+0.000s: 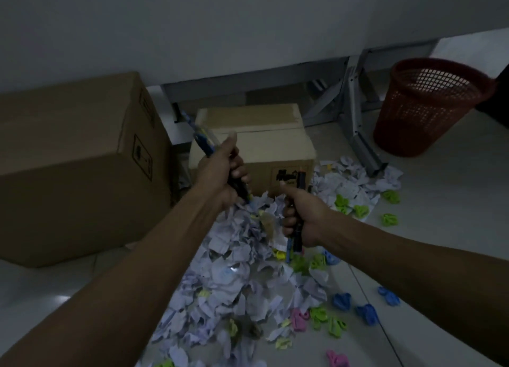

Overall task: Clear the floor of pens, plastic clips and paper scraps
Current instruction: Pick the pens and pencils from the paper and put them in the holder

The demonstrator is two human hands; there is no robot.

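Right now your left hand (220,171) is clenched around a bundle of pens (202,138), their blue and yellow barrels sticking up and away past your thumb. Your right hand (301,215) grips a second, smaller bunch of dark pens (298,185), held roughly upright, with blue tips poking out below your fist. Both hands hover above a heap of crumpled paper scraps (237,273) spread across the floor (429,234). Plastic clips lie scattered through and beside the heap: green ones (389,219) near the far edge, blue ones (366,313) and a pink one (300,318) closer to you. Behind the heap stands a small cardboard box (256,138), with a larger box (77,163) to its left. A red mesh wastebasket (429,108) stands well apart at the far right.
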